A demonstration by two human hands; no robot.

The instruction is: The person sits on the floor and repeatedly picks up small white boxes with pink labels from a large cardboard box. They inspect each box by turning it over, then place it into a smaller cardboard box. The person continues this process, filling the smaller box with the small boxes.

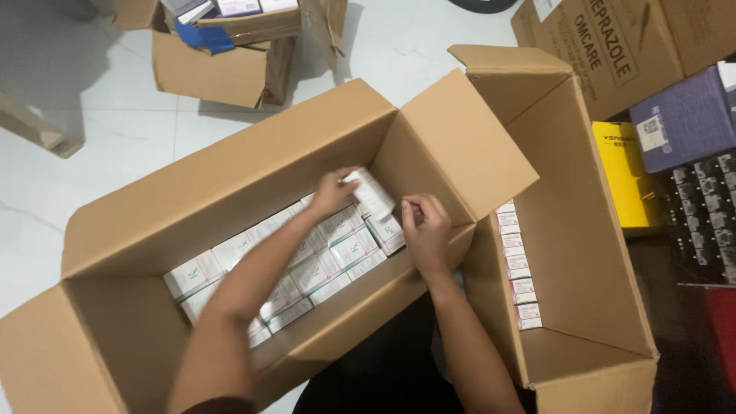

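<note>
Reaching into big open carton [230, 165] at frame centre, your left hand [331, 193] pinched small white box [370, 192], tilted above packed rows of white boxes [307, 264], angled to slot into far corner; your right hand [426, 230] lay beside, fingers curled, holding nothing, steadying row end

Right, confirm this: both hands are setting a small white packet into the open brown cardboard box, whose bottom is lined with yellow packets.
Not quite. The head view shows the left hand and right hand on the small white packet in the open brown cardboard box, but the packets lining the bottom are white, not yellow.
</note>
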